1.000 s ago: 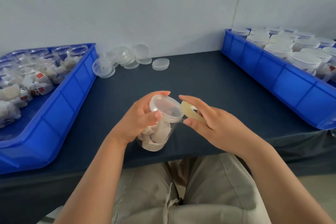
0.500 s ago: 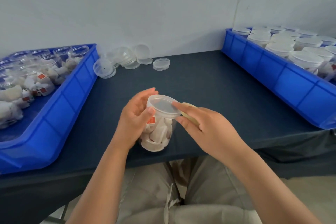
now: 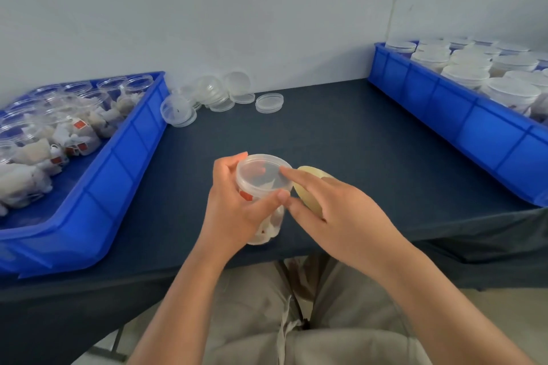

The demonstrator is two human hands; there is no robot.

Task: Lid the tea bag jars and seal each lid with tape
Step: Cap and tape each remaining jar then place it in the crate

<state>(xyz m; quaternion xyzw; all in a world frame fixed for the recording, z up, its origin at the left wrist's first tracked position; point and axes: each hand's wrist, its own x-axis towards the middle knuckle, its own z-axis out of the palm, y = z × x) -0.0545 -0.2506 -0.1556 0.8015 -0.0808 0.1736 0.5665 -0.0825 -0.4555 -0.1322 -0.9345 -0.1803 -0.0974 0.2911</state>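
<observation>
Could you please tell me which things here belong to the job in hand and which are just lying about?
In hand: jar held by the left hand, its lid, tape roll in the right hand.
Lying about: loose lids by the wall, open jars in the left bin, lidded jars in the right bin.

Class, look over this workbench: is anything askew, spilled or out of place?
The spare lids by the wall lie in a loose heap, some tilted on edge, with one lid flat and apart. Nothing looks spilled or broken.
</observation>
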